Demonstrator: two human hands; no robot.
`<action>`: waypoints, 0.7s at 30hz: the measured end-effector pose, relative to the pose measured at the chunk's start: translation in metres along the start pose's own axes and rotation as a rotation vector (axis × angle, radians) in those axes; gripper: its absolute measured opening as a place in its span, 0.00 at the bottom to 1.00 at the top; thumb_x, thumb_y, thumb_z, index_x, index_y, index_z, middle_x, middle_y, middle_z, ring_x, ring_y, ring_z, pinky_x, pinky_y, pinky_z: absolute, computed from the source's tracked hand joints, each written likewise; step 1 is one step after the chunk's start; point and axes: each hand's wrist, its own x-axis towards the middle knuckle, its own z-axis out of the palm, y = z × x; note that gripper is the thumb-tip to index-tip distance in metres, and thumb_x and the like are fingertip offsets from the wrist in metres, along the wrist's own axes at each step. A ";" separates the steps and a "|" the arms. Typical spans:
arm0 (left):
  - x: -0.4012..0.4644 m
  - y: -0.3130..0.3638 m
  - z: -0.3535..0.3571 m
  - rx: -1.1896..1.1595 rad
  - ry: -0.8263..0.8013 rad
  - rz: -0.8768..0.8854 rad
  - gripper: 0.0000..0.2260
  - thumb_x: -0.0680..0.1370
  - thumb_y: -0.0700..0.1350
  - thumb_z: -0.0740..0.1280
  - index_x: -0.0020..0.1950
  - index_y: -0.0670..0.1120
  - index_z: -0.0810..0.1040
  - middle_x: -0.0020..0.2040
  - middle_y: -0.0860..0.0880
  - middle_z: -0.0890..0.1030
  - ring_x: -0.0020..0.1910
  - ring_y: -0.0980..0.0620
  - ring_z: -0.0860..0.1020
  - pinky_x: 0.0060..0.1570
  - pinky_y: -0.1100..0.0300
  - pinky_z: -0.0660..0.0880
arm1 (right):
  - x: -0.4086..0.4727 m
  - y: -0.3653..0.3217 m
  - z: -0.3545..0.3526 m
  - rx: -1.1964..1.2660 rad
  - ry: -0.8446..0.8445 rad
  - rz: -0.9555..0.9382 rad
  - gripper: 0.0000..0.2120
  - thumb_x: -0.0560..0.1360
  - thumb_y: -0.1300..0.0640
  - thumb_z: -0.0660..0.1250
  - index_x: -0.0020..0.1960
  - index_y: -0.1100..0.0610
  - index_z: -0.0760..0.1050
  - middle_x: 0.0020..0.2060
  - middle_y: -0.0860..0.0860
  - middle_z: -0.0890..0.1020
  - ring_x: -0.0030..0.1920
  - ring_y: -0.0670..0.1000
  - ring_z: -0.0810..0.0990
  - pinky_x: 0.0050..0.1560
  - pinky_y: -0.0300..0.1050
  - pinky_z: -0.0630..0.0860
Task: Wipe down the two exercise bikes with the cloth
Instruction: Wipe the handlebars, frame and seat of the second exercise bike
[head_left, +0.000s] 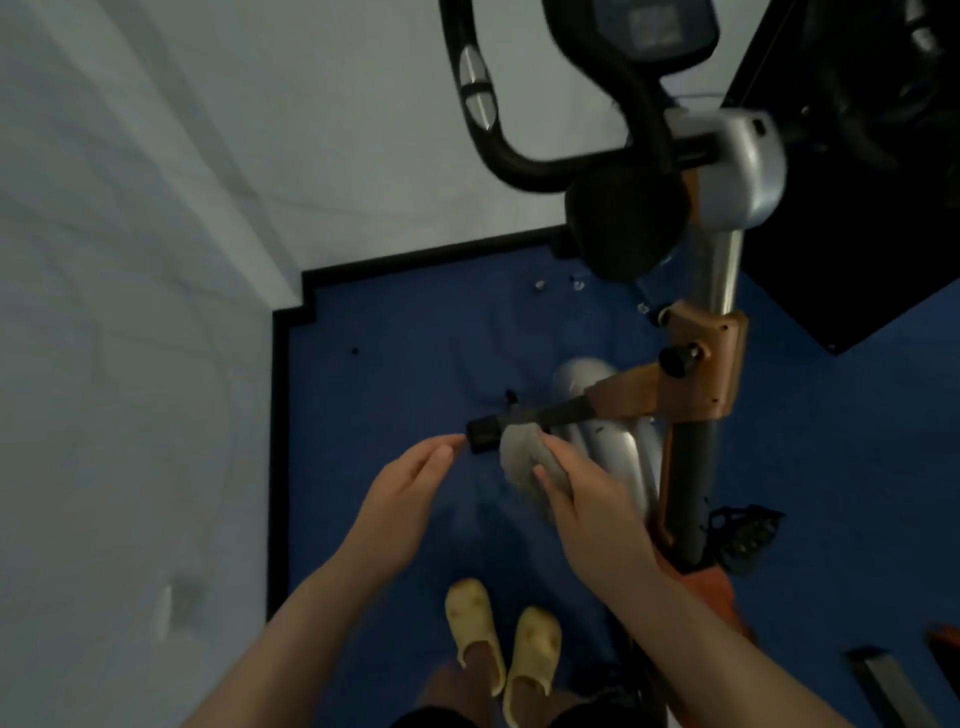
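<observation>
**A:** What's underfoot here?

**B:** A deep blue floor (395, 364), matte, with faint creases or scuffs across it. A black skirting strip (283, 415) edges it where it meets the pale wall (130, 260), and the strip steps in a little notch at the corner. A few small bolts or caps (540, 285) lie loose on the floor near the far wall.

**A:** And the room itself?

**B:** Dim, tight corner. White walls on the left and ahead, with soft shadow streaks on them. A large black panel (857, 208) fills the upper right; I can't tell what it belongs to.

**A:** Where's the exercise bike?

**B:** The exercise bike (717, 364) stands on the right, seen from above: black handlebar (498, 150) with a silver grip sensor, a console (660, 26) at the top edge, a silver post with orange-brown trim, a black pedal (743, 535) low down. A black bar (519, 418) juts out to the left from the frame.

**A:** The cloth?

**B:** The grey cloth (519, 457) is pressed against that bar, just beside its black end cap (483, 434).

**A:** The hands?

**B:** The right hand (582, 488) grasps the cloth, fingers curled over it. The left hand (410, 483) is released, fingers straight, fingertips just beside the end cap; whether they touch it I can't tell.

**A:** Anything else low down?

**B:** Yellow slippers (504, 644) on the person's feet, planted on the blue floor.
</observation>
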 end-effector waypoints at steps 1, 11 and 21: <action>-0.008 -0.007 0.000 0.006 0.016 -0.012 0.11 0.82 0.48 0.58 0.61 0.54 0.77 0.59 0.59 0.79 0.59 0.63 0.75 0.60 0.69 0.69 | -0.007 0.005 0.004 -0.063 -0.039 -0.013 0.20 0.83 0.54 0.58 0.74 0.52 0.67 0.66 0.47 0.76 0.64 0.47 0.74 0.63 0.35 0.69; -0.093 -0.076 -0.017 0.125 -0.060 -0.073 0.12 0.82 0.46 0.61 0.63 0.51 0.77 0.59 0.58 0.79 0.60 0.62 0.75 0.60 0.67 0.69 | -0.074 0.000 0.027 -0.391 -0.378 0.062 0.12 0.80 0.55 0.60 0.62 0.49 0.75 0.51 0.50 0.82 0.51 0.53 0.79 0.50 0.53 0.77; -0.184 -0.165 -0.050 0.311 -0.285 -0.118 0.08 0.82 0.46 0.61 0.58 0.54 0.77 0.56 0.60 0.78 0.56 0.63 0.75 0.55 0.69 0.68 | -0.205 -0.008 0.091 -0.454 -0.408 0.242 0.15 0.77 0.56 0.65 0.63 0.50 0.73 0.52 0.50 0.82 0.50 0.52 0.80 0.49 0.51 0.78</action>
